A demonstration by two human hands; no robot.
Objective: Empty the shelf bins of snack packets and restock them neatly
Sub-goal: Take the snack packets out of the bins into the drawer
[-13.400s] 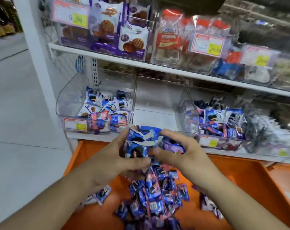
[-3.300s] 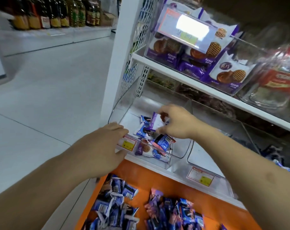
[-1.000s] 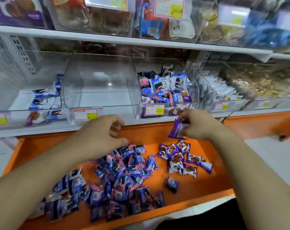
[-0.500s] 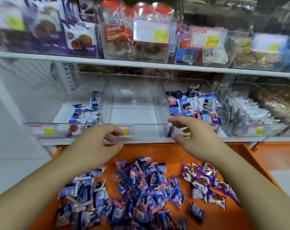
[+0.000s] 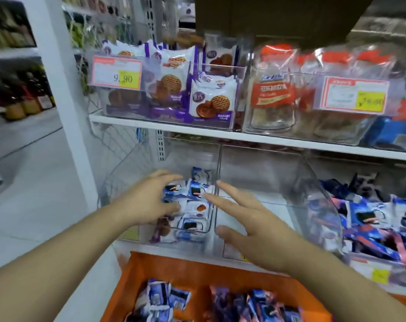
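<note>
Clear plastic bins (image 5: 262, 173) are lined along a white shelf (image 5: 220, 135). Blue snack packets (image 5: 192, 201) are seen in the leftmost bin. Both the left hand (image 5: 148, 201) and right hand (image 5: 250, 228) are held before it, fingers spread, nothing grasped. More packets are piled on an orange tray (image 5: 197, 270) below.

Clear glossy plastic bins (image 5: 262, 173), shiny foil snack pkts (image 5: 192, 194), matt orange tray (image 5: 197, 273)

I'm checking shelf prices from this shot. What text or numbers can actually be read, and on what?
"9.90": left price tag on the cookie bin, upper shelf.
Right price tag: the yellow patch holds digits, too blurred to read.
Red bag: white lettering, blurred.
Cookie packs, snack packets and lower tags: unreadable.
</note>
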